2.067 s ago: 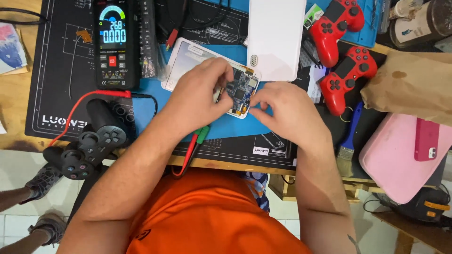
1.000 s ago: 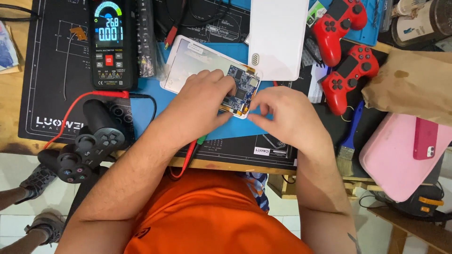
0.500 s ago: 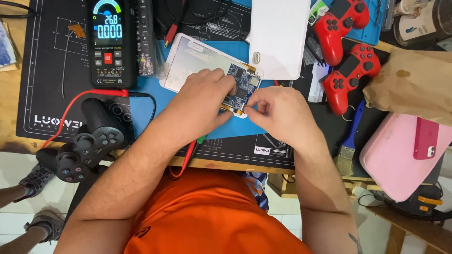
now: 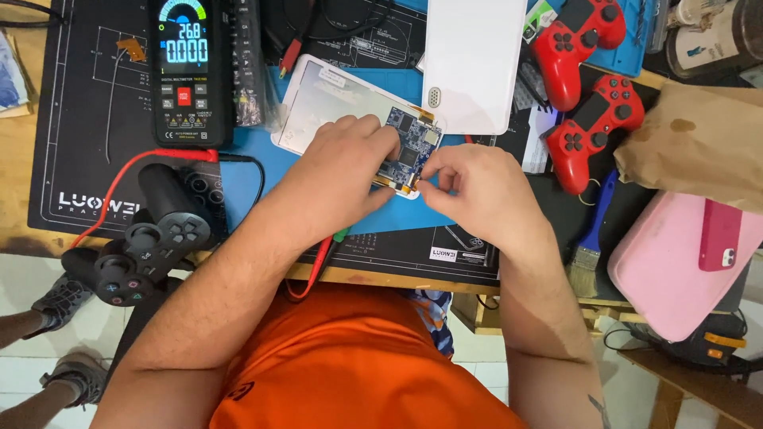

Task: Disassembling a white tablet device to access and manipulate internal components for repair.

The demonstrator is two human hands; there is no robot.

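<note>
An opened white tablet (image 4: 318,103) lies face down on a blue mat (image 4: 246,179), its blue circuit board (image 4: 412,143) exposed at the right end. My left hand (image 4: 338,171) rests on the tablet with fingertips pressing the board's left edge. My right hand (image 4: 469,191) pinches at the board's lower right corner, by a small orange flex strip; whether it holds a tool is hidden. The tablet's white back cover (image 4: 474,59) lies just beyond.
A digital multimeter (image 4: 189,71) with a red lead (image 4: 119,187) sits at the upper left on a black work mat (image 4: 79,119). A black gamepad (image 4: 143,238) lies at the left edge, two red gamepads (image 4: 584,79) at the right. A brush (image 4: 590,238), brown paper bag (image 4: 691,147) and pink case (image 4: 683,262) are right.
Both hands stay on the circuit board with only small finger shifts. The view has drifted slightly, so the bench things sit a little lower in frame.
</note>
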